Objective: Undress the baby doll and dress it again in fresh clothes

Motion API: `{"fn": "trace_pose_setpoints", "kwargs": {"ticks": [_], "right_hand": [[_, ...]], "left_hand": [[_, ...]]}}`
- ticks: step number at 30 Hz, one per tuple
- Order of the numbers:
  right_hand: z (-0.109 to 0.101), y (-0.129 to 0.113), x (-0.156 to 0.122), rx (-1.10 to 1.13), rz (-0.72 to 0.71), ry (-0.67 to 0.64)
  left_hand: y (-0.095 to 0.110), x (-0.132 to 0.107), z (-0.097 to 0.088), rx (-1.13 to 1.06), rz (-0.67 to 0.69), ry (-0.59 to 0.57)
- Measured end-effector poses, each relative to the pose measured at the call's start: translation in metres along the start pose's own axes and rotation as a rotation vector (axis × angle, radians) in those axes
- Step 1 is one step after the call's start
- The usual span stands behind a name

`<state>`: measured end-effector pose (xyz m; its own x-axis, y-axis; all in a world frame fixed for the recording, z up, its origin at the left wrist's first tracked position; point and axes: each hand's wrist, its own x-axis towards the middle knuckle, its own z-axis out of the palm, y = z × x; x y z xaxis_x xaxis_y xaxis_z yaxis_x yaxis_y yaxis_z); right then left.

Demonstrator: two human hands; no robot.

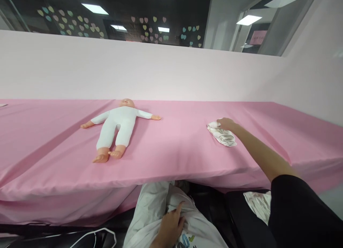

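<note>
My right hand (pixel 226 124) reaches out over the pink-covered table and is closed on the upper end of a folded white cloth (pixel 224 136). The cloth is a crumpled bundle, and it cannot be told whether it is a garment. My left hand (pixel 171 224) rests on my lap with its fingers partly stretched out and nothing in it. A baby doll (pixel 119 121) in a white bodysuit lies on its back to the left of the cloth. Its arms are spread and its bare feet point toward me.
Pink fabric (pixel 171 162) covers the table and hangs over its front edge. A white wall (pixel 134 69) rises behind it, with windows above. Another white cloth (pixel 258 204) lies on a black chair (pixel 245 223) at my right. A white cable (pixel 103 229) shows at lower left.
</note>
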<state>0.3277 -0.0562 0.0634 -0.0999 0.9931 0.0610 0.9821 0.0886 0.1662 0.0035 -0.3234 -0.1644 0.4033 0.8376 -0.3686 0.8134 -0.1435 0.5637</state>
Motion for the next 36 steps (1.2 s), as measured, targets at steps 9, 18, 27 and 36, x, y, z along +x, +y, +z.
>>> {"fn": "trace_pose_setpoints", "kwargs": {"ticks": [9,18,27,36], "right_hand": [[-0.121,-0.089,0.048,0.955,-0.210,0.737],[-0.121,-0.221,0.048,1.373,-0.506,0.654],[-0.094,-0.234,0.055,1.019,-0.462,0.254],[-0.056,-0.256,0.076,0.764,-0.556,0.160]], "left_hand": [[0.053,-0.033,-0.143,-0.334,0.509,0.529],[0.076,0.069,-0.365,-0.402,0.672,1.404],[0.005,0.169,-0.311,-0.761,0.356,1.599],[-0.028,0.165,-0.288,-0.184,0.441,1.606]]}}
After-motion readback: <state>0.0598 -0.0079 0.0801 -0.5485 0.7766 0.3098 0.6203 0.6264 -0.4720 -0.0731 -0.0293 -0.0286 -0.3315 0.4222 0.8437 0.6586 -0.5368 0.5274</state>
